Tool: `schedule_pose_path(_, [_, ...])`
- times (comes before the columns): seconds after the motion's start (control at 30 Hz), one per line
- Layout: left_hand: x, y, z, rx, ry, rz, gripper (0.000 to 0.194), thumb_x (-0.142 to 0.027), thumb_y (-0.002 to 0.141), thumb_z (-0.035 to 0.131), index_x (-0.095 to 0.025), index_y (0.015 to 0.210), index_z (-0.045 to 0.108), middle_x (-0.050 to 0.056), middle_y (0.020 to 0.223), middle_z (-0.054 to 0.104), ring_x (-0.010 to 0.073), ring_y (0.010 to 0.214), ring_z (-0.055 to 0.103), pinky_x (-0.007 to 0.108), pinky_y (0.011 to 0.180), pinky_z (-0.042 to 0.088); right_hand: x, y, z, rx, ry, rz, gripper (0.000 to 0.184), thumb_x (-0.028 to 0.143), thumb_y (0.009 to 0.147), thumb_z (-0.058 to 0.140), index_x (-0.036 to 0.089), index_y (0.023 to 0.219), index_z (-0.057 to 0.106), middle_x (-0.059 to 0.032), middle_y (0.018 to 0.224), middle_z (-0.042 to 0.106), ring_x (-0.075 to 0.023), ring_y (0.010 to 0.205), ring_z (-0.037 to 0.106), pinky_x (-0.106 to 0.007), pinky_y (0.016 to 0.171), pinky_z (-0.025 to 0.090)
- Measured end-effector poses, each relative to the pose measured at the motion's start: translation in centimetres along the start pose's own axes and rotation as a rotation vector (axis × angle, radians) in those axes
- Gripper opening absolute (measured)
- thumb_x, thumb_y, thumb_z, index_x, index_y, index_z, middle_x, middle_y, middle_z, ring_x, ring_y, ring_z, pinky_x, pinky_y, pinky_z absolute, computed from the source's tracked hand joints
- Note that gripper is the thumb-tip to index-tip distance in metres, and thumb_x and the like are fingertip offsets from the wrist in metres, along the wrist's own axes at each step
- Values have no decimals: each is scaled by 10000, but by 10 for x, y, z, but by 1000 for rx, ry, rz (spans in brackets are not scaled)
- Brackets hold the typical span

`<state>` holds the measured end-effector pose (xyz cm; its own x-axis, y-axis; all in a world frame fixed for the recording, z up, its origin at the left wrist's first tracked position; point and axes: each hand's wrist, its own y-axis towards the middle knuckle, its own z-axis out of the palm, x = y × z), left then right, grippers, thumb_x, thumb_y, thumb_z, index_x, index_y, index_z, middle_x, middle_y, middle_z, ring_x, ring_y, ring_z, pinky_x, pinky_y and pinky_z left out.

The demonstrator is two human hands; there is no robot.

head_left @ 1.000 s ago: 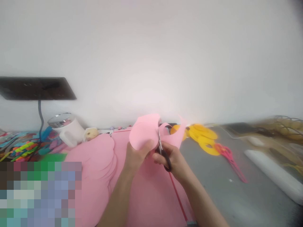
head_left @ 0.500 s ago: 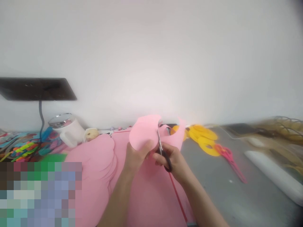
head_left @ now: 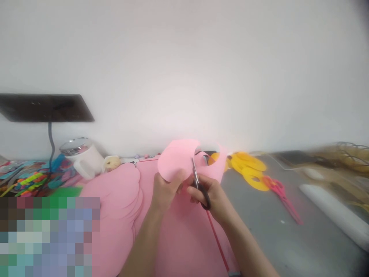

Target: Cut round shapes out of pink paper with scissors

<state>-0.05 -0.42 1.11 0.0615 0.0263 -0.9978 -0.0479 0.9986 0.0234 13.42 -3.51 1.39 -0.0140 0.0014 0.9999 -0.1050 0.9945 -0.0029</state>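
Note:
My left hand (head_left: 165, 190) pinches a pink foam sheet (head_left: 178, 159), holding its rounded part upright above the table. My right hand (head_left: 215, 194) is closed around black-handled scissors (head_left: 198, 182), whose blades point up into the sheet beside my left thumb. A cut strip of the same pink sheet curls to the right of the blades.
A stack of pink cut shapes (head_left: 115, 196) lies on a large pink sheet (head_left: 184, 238) below my hands. Yellow foam rings (head_left: 250, 169) and pink scissors (head_left: 284, 198) lie to the right, a white roll (head_left: 331, 213) further right. A white mug (head_left: 82, 157) and colourful scraps (head_left: 31, 179) sit at left.
Almost nothing differs; the scissors and my right hand have shifted slightly to the right along the cut, and the sheet has turned a little.

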Motion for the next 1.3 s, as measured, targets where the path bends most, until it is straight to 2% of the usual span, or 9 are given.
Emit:
schedule_pose_path(0.13, [3,0,0,-1,-22,12,405,-359,732,657,-183,436,442,-39,383,416,74,376,374,240,402,308,-1,-1,2,-5,11,4,330,472,671,748,181,703,597,33,538,533,-117,524,465,-256,521,466])
schedule_pose_path(0.3, [6,-1,0,23,-84,29,260,-368,738,691,-166,625,575,-31,525,519,83,455,428,222,418,353,-3,-1,5,20,31,-10,283,434,709,729,185,720,595,32,569,534,-121,542,497,-257,545,469])
schedule_pose_path(0.47, [2,-2,1,29,-57,0,214,-316,729,680,-160,610,594,-16,529,547,93,468,453,222,421,367,-1,0,5,-3,37,-22,264,413,703,738,186,774,623,6,653,573,-133,579,506,-265,558,448])
schedule_pose_path(0.57, [-2,-4,2,5,-35,-18,149,-301,687,700,-161,703,654,-5,577,598,110,498,496,228,437,382,0,0,3,7,39,-72,259,409,709,742,186,779,631,4,655,562,-137,587,491,-266,569,434])
schedule_pose_path(0.9, [-4,-3,1,37,-20,-31,192,-305,670,713,-155,786,685,23,682,663,128,569,566,228,459,414,-2,1,2,2,44,-112,271,420,706,765,187,768,640,18,633,528,-127,577,459,-257,573,421])
schedule_pose_path(1.0, [-7,-4,3,33,-60,-19,173,-292,656,711,-154,756,674,17,663,658,118,537,550,221,432,397,1,1,2,26,55,-99,267,411,710,758,185,778,633,13,642,530,-129,586,456,-261,580,425])
schedule_pose_path(1.17, [-12,-6,5,57,-75,-18,116,-263,668,681,-159,651,634,-31,493,552,84,424,452,209,382,340,2,-1,2,26,56,-73,228,386,729,732,186,789,641,6,664,554,-137,607,489,-270,605,438])
schedule_pose_path(1.3, [-6,-4,2,47,-16,-15,211,-298,682,693,-161,565,582,-39,450,496,82,420,423,218,397,347,-1,-2,2,7,61,-73,245,410,727,732,191,782,637,17,627,532,-135,585,497,-268,595,442])
